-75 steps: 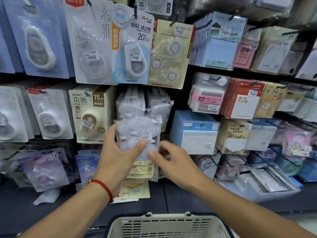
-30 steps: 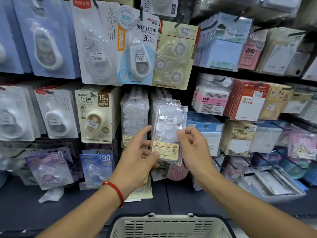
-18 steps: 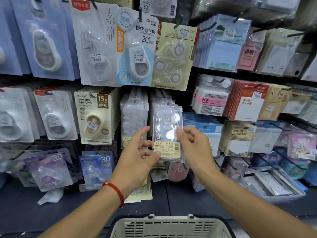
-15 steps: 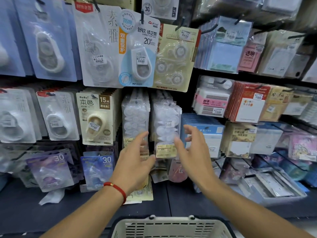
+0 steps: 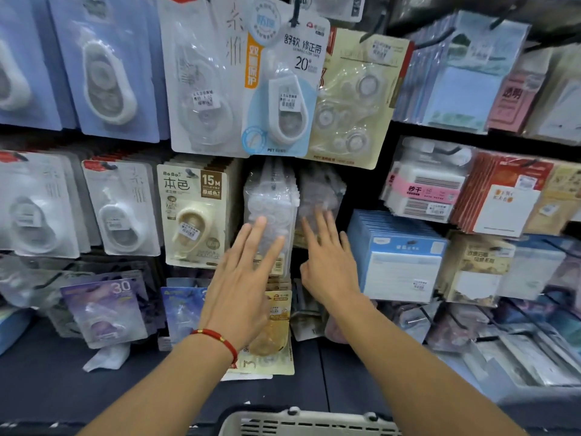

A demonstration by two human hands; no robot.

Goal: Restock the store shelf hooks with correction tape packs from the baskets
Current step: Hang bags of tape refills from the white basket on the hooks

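Both hands are up at the middle row of the shelf, fingers straight and spread, gripping nothing. The left hand (image 5: 242,278) lies flat against the front of a stack of clear correction tape packs (image 5: 270,202) hanging on a hook directly above its fingertips; the flat palm looks meant to push the stack back along the hook and square it up, rather than to lift anything off. The right hand (image 5: 327,262) reaches just to the right of the left, its fingertips touching a second clear stack (image 5: 320,193) that hangs further back in shadow. That stack is blurred, so whether the fingers are pressing it or only brushing it cannot be told. I judge that a pack is now seated on this hook and the hands are settling it so the row hangs straight and leaves room in front.

To the left of the left hand hang the beige carded packs (image 5: 191,212), well lined up and untouched. Above both hands, a blue carded pack (image 5: 283,89) overlaps the tops of the clear stacks, which is why the hooks themselves are hidden and the hands have to work from below. Below the wrists, the rim of a pale basket (image 5: 308,423) sits close to the person's body, in easy reach for the next pack; its contents are out of view.
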